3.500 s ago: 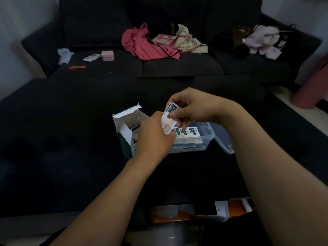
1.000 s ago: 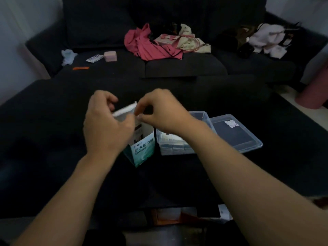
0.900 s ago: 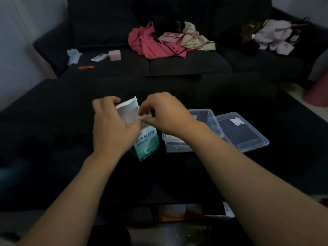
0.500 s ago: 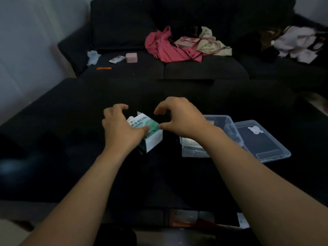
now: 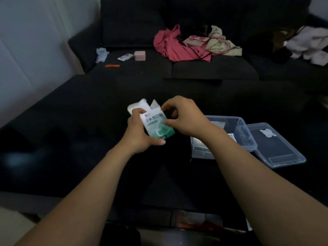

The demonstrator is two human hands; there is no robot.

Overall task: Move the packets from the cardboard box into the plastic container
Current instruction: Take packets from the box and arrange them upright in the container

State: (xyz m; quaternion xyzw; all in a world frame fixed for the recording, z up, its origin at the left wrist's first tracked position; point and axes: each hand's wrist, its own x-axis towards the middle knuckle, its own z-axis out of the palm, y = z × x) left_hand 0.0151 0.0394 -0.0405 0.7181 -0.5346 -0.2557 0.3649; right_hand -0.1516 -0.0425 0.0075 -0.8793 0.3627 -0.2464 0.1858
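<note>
On the black table (image 5: 74, 157), left of centre, the left hand (image 5: 140, 134) now grips the box (image 5: 157, 125) from beneath and behind, thumb curled under its lower edge. Half a second ago the box lay low and tipped on its side; it is now lifted off the table, printed green-and-white face turned toward the camera, its white top flaps (image 5: 140, 104) open and pointing away. The right hand (image 5: 184, 116) has closed in too: before, its fingers arched above the box without touching, and now thumb and forefinger pinch the box's right edge near the top.

Right of the hands the container (image 5: 243, 126) sits on the table as before, with packets (image 5: 200, 148) stacked inside (partly hidden by the right forearm). Its lid (image 5: 276, 146) lies flat just beside it on the right, a small white sticker on top.

Beyond the table, a dark sofa (image 5: 213, 71) runs across the room. On its left seat lie a white tissue (image 5: 101, 54), an orange strip (image 5: 112, 65), a small white pack (image 5: 125, 56) and a pink block (image 5: 139, 55). Mid-sofa sits a pink garment (image 5: 177, 48) with cream cloth (image 5: 218, 41) beside it, and pale clothes (image 5: 308, 45) at far right. A pale wall (image 5: 32, 41) stands at left.
</note>
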